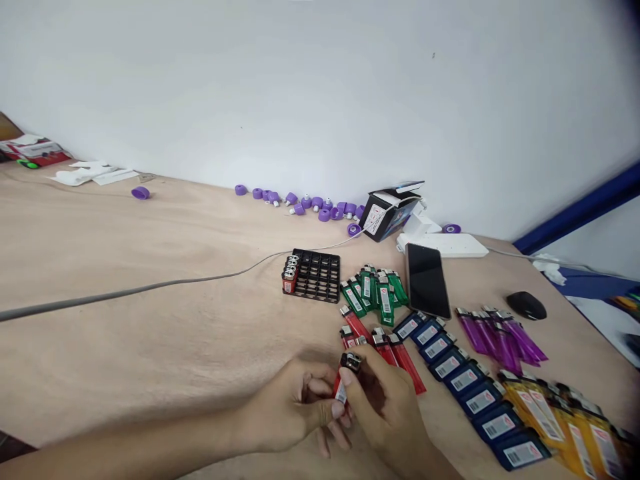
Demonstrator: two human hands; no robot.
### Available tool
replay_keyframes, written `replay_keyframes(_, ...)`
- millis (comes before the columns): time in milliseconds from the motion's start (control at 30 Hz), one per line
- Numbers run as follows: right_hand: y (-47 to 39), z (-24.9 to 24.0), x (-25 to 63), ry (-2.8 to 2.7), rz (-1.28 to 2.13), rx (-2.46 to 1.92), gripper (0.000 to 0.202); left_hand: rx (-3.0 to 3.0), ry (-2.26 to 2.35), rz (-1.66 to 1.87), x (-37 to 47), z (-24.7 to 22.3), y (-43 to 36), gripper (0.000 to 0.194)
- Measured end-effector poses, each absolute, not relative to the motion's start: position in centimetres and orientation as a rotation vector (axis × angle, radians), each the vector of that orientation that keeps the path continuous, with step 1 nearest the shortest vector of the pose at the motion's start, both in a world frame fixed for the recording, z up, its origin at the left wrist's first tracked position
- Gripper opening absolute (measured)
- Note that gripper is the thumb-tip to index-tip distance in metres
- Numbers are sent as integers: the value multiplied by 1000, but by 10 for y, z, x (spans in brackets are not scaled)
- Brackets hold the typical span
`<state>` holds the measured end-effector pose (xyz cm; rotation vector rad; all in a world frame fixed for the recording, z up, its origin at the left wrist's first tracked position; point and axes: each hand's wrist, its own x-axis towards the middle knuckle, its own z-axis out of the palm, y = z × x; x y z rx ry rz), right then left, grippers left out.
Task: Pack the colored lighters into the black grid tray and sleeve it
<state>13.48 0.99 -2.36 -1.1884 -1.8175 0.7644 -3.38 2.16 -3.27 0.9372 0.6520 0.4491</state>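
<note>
"Head view: what do our hands do, nearest us?"
"Our left hand (280, 410) pinches the lower end of a red lighter (342, 388); our right hand (395, 407) grips its upper part, thumb just below the metal top. We hold it slightly tilted over the tabletop (150, 267)."
"And close around?"
"To our right we have yellow lighters (567, 437), then a slanting row of blue lighters (465, 380). Loose red lighters (385, 347) lie just beyond our right hand, purple lighters (505, 340) past the blue."
"Farther?"
"Green lighters (367, 287) in a pile beside a phone (429, 280). Left of them, we see a black tray (337, 277) with a few lighters upright in its left column."
"At the back?"
"A power strip (455, 245), a black box (385, 217) and scattered purple caps (317, 203), near the wall (250, 100)."
</note>
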Motion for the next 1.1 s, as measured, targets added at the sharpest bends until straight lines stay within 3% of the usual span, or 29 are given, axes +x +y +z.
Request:
replay_keyframes(100,7,-20,137,-1953,259,-1089,13,938,548,495,-33,-33,22,47)
replay_keyframes(233,6,-17,139,-2009,48,-1001,24,922,490,529,-31,-35,22,50)
replay_keyframes(433,3,-15,140,-1984,64,-1025,24,1045,542,520,-32,-30,20,50)
replay_keyframes(667,3,-8,142,-1847,146,-1147,14,1399,742,524,-39,-22,18,31)
replay_keyframes(833,34,8,155,-1764,252,-1298,14,1842,1033,1210,-56,-16,47,4)
replay_keyframes(967,86,27,154,-1762,480,-1312,22,1991,1340,1593,-82,-17,93,25)
replay_keyframes(1100,141,29,137,-1827,662,-1263,24,1960,1298,1268,-98,-32,126,75)
